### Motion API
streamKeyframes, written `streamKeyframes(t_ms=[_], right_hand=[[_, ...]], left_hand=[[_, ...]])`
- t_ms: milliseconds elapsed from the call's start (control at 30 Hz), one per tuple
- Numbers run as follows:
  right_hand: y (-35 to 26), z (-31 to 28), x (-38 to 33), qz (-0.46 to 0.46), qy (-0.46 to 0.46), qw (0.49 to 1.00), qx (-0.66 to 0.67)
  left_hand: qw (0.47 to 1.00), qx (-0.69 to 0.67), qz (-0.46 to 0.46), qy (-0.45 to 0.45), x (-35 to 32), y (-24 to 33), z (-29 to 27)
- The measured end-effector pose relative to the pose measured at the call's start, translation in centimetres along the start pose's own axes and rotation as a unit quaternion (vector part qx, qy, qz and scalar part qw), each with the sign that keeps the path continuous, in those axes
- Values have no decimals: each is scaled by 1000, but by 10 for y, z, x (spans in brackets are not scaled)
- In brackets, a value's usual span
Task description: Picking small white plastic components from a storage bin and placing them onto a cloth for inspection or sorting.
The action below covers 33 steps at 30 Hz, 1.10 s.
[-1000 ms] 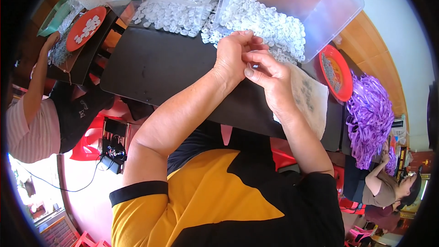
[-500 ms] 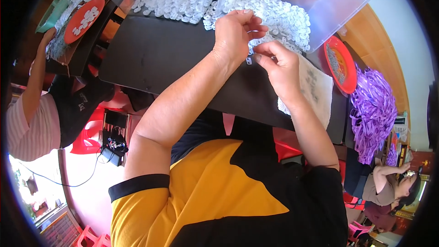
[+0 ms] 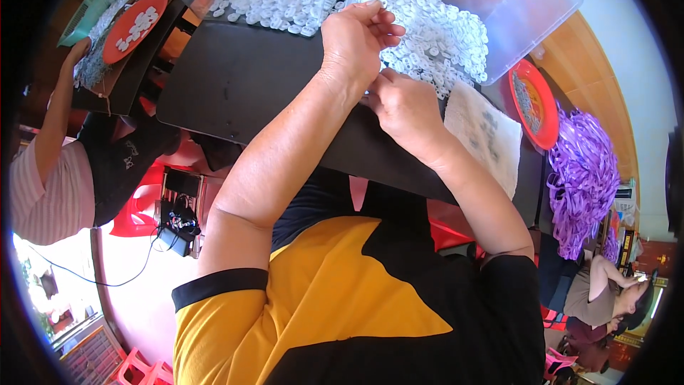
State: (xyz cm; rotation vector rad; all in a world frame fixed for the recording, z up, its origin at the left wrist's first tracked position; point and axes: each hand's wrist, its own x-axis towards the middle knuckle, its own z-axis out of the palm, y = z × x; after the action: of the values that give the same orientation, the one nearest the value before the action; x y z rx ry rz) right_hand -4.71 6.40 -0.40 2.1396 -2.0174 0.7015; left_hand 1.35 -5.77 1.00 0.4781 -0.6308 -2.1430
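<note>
A black board (image 3: 235,85) is laid across the frame's middle, with a clear bin (image 3: 499,7) of small white rings (image 3: 434,36) at upper centre. The left hand (image 3: 354,43) is curled above the board's far edge, fingers bent over the rings. The right hand (image 3: 405,110) is pressed against it just below, fingertips pinched; what is pinched cannot be told.
</note>
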Motion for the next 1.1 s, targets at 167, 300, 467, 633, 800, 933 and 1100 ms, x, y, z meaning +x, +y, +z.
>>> streamKeyframes(t_ms=[167,300,467,633,800,933,1100], right_hand=[[-1,1,5,8,-91,996,-20],[-4,-6,7,15,-114,993,-12],[-5,-12,-1,22,-80,996,23],[8,-40,-7,49,53,993,89],[19,-30,-1,16,190,976,105],[23,-12,-5,-4,215,963,162],[22,-17,-7,131,144,903,384]], left_hand=[[1000,-6,-2,-2,1,0,-1],[1000,-6,-3,-1,2,1,1],[999,38,9,-1,2,2,0],[995,97,10,17,-4,-5,5],[993,44,-103,-39,-10,-29,2],[988,-37,-144,-50,-14,-27,8],[991,-18,-116,-62,-21,-24,15]])
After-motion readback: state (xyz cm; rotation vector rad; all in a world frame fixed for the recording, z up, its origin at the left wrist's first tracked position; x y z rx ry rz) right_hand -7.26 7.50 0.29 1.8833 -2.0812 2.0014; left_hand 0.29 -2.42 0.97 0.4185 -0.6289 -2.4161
